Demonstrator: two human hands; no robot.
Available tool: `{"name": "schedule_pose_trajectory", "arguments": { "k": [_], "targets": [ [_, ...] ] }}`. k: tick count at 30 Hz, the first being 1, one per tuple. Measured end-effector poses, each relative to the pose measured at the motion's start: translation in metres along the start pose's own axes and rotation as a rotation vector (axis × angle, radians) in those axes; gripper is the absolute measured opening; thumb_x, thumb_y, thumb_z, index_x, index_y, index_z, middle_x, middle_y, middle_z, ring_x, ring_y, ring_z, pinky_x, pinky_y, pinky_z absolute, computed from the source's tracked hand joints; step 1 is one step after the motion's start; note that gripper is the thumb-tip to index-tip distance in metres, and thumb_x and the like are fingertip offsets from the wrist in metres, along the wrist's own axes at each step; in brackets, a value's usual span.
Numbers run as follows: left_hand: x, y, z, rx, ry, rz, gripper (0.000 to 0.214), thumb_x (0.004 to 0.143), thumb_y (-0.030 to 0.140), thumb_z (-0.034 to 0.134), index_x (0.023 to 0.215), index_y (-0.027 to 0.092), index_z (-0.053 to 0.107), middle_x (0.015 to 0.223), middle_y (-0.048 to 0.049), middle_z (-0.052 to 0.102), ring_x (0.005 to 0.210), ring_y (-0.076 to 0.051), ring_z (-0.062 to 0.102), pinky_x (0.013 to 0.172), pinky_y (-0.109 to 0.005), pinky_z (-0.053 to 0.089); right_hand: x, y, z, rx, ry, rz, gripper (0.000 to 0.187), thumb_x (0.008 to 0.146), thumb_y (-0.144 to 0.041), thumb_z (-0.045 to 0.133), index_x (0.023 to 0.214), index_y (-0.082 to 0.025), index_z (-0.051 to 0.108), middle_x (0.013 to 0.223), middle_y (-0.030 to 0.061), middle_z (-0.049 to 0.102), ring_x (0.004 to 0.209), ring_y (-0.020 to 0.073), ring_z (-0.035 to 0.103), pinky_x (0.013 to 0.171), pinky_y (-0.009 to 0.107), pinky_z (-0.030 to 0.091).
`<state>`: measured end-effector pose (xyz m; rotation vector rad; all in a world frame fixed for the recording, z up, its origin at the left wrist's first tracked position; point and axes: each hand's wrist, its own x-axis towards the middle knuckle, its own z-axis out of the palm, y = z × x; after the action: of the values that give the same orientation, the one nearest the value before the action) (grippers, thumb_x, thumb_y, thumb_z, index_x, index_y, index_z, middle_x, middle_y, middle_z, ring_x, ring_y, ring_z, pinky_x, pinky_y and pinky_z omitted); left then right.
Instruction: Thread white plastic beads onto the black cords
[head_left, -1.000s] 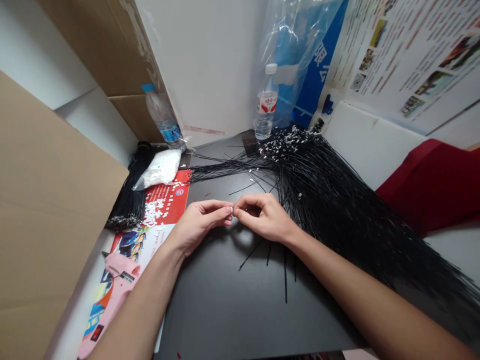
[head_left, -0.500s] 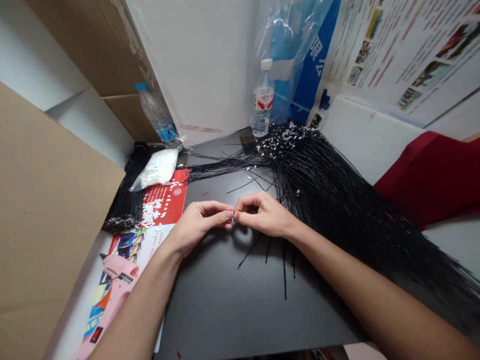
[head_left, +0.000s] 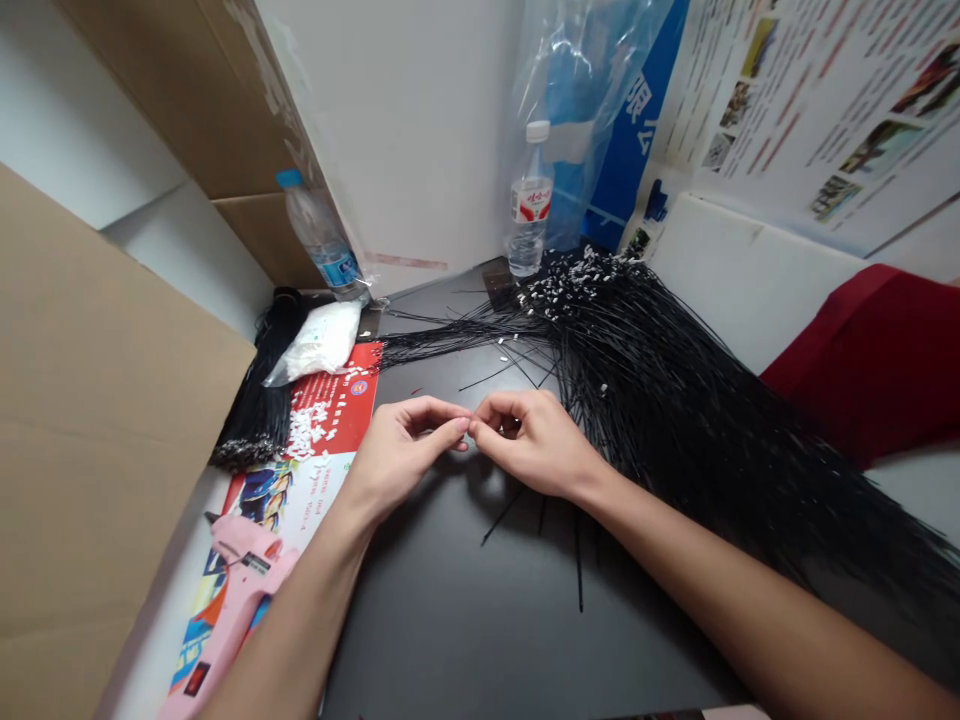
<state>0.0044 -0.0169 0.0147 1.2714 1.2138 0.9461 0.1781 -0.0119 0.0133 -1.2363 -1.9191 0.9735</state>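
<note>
My left hand (head_left: 401,450) and my right hand (head_left: 536,440) meet fingertip to fingertip over the black tabletop (head_left: 480,620). Both are pinched closed on something tiny between them, too small to name. Several thin black strands (head_left: 577,560) trail from under my right hand toward me. A large fan of black strands with small white tips (head_left: 675,410) lies just right of my right hand. Loose white bits (head_left: 307,430) are scattered on a red printed sheet (head_left: 337,395) left of my left hand.
A second bundle of black strands (head_left: 259,400) and a white plastic bag (head_left: 319,340) lie at the left. Two water bottles (head_left: 322,240) (head_left: 529,215) stand at the back. A pink tool (head_left: 232,600) lies near left. Cardboard (head_left: 97,430) walls the left; red cloth (head_left: 870,360) sits right.
Both hands stay pinched together at the same spot, with only slight finger movement. The view shifted a little.
</note>
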Motion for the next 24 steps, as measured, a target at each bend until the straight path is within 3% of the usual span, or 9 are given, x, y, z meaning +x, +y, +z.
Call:
{"name": "schedule_pose_trajectory", "arguments": {
  "k": [7, 12, 17, 24],
  "targets": [
    [0.003, -0.01, -0.005, -0.111, -0.012, -0.054, 0.025, 0.068, 0.034, 0.086, 0.081, 0.015, 0.077, 0.073, -0.0042, 0.074, 0.067, -0.015, 0.067, 0.071, -0.027, 0.052, -0.001, 0.004, 0.005, -0.055, 0.013, -0.061, 0.02, 0.088, -0.02, 0.058, 0.077, -0.015, 0.074, 0.068, -0.0001, 0.071, 0.054, 0.0076, 0.051, 0.053, 0.02, 0.035],
    [0.007, -0.015, -0.006, -0.254, -0.021, -0.099, 0.031, 0.065, 0.036, 0.088, 0.083, 0.015, 0.076, 0.077, -0.0038, 0.074, 0.067, -0.013, 0.067, 0.074, -0.027, 0.053, -0.002, 0.008, 0.007, -0.048, 0.05, -0.053, 0.015, 0.085, -0.024, 0.063, 0.09, -0.016, 0.074, 0.075, 0.0011, 0.074, 0.055, 0.0088, 0.056, 0.055, 0.021, 0.04],
    [0.008, -0.017, -0.005, -0.332, -0.015, -0.126, 0.034, 0.062, 0.036, 0.09, 0.082, 0.014, 0.075, 0.076, -0.0031, 0.074, 0.067, -0.012, 0.067, 0.075, -0.027, 0.054, 0.0, 0.009, 0.01, 0.06, 0.101, -0.065, 0.012, 0.083, -0.02, 0.06, 0.076, -0.015, 0.068, 0.067, 0.0005, 0.069, 0.055, 0.0083, 0.055, 0.051, 0.019, 0.04],
    [0.011, -0.023, 0.002, -0.377, 0.014, -0.15, 0.034, 0.059, 0.034, 0.091, 0.081, 0.014, 0.075, 0.076, -0.0025, 0.074, 0.068, -0.011, 0.066, 0.077, -0.026, 0.053, 0.002, 0.012, 0.013, 0.108, 0.131, -0.064, 0.011, 0.08, -0.017, 0.059, 0.073, -0.016, 0.066, 0.07, 0.0002, 0.068, 0.064, 0.0102, 0.06, 0.055, 0.018, 0.043]
  ]
}}
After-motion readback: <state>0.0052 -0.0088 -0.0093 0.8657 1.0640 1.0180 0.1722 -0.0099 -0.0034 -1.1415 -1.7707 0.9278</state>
